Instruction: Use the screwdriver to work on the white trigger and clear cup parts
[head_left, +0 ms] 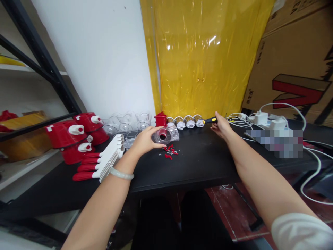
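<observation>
My left hand (145, 140) is closed around a clear plastic cup-like part (170, 133) with a dark round opening facing me. In my right hand (221, 125) is the black and yellow handle of a screwdriver (210, 120), gripped by the fingers. Its long thin shaft points left toward the clear part; whether the tip touches it I cannot tell. Just in front of the part, small red plastic pieces (168, 157) and tiny screws (160, 155) lie scattered on the black table (192, 166). Behind stand a red plastic piece (161, 119) and a row of metallic cylinders (189, 121).
Stacked red housings (65, 139) and white scrapers with red handles (108, 156) occupy the left side. Clear plastic cups (127, 121) line the wall. White chargers and cables (261, 118) spread at the right, by a large cardboard box (291, 59). A shelf frame (39, 52) rises at left.
</observation>
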Motion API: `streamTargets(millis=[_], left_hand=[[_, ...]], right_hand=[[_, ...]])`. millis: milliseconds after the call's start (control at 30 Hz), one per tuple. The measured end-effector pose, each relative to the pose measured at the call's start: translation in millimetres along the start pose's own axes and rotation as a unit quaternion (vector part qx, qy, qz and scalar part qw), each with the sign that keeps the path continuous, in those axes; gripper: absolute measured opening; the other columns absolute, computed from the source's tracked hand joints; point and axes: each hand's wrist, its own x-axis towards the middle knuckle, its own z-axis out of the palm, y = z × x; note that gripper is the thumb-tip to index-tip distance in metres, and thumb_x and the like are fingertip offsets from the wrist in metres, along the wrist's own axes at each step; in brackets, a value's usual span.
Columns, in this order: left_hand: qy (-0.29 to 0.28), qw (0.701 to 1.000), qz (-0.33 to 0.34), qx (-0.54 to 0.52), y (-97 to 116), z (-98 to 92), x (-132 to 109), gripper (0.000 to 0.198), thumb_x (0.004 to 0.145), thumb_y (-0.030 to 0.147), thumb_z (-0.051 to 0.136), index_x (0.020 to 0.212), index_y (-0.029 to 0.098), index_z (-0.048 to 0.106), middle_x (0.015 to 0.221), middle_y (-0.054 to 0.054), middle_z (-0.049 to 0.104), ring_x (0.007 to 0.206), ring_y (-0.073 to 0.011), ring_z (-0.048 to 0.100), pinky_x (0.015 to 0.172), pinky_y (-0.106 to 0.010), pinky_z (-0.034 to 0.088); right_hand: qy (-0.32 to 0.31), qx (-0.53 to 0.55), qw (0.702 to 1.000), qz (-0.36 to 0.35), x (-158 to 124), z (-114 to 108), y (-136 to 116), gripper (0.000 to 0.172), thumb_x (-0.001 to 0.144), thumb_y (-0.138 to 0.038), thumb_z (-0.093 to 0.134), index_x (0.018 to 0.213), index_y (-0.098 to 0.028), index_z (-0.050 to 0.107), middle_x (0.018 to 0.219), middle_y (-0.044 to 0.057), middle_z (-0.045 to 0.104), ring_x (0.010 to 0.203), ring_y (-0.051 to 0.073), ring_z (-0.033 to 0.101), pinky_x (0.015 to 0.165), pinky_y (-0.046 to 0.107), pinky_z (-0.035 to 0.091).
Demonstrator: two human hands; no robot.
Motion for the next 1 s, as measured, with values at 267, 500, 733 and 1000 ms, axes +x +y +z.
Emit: streamTargets(millis=[267, 500, 733, 1000], left_hand=[[0.002, 1.000, 0.000, 0.001, -0.4, 0.6, -0.2, 0.083, 0.065, 0.051, 0.091, 0.139, 0.028, 0.062, 0.122, -0.010, 0.067, 0.116, -0.0307, 0.064, 0.102, -0.047, 0.050], [0.005, 1.000, 0.010, 0.006, -0.3, 0.3, 0.1, 0.082, 0.065, 0.051, 0.091, 0.138, 0.026, 0.063, 0.121, -0.010, 0.068, 0.116, -0.0311, 0.063, 0.101, -0.047, 0.050], [0.003, 1.000, 0.005, 0.000, 1.0, 0.4, -0.2, 0.083, 0.064, 0.049, 0.092, 0.138, 0.027, 0.063, 0.121, -0.010, 0.067, 0.113, -0.0305, 0.064, 0.101, -0.047, 0.050], [0.003, 1.000, 0.006, -0.003, 0.3, 0.5, -0.2, 0.083, 0.064, 0.049, 0.092, 0.139, 0.027, 0.063, 0.121, -0.010, 0.067, 0.113, -0.0304, 0.065, 0.102, -0.048, 0.050]], right_hand=[[-0.036, 0.062, 0.997, 0.036, -2.4, -0.2, -4.1, 0.034, 0.098, -0.049, 0.047, 0.075, -0.025, 0.041, 0.049, -0.005, 0.044, 0.040, 0.010, 0.040, 0.043, 0.024, 0.045], [0.004, 0.023, 1.000, 0.002, 1.4, 0.9, 1.0, 0.036, 0.095, -0.049, 0.060, 0.077, -0.026, 0.039, 0.043, -0.012, 0.030, 0.033, 0.007, 0.026, 0.041, 0.021, 0.043], [0.023, 0.042, 0.998, 0.027, -1.1, 3.5, -2.4, 0.032, 0.103, -0.042, 0.035, 0.077, -0.024, 0.044, 0.051, -0.004, 0.048, 0.038, 0.011, 0.042, 0.041, 0.024, 0.046], [0.012, -0.006, 1.000, -0.015, 3.1, -0.5, 4.4, 0.034, 0.091, -0.045, 0.065, 0.076, -0.025, 0.042, 0.044, -0.010, 0.034, 0.034, 0.008, 0.030, 0.039, 0.021, 0.042]])
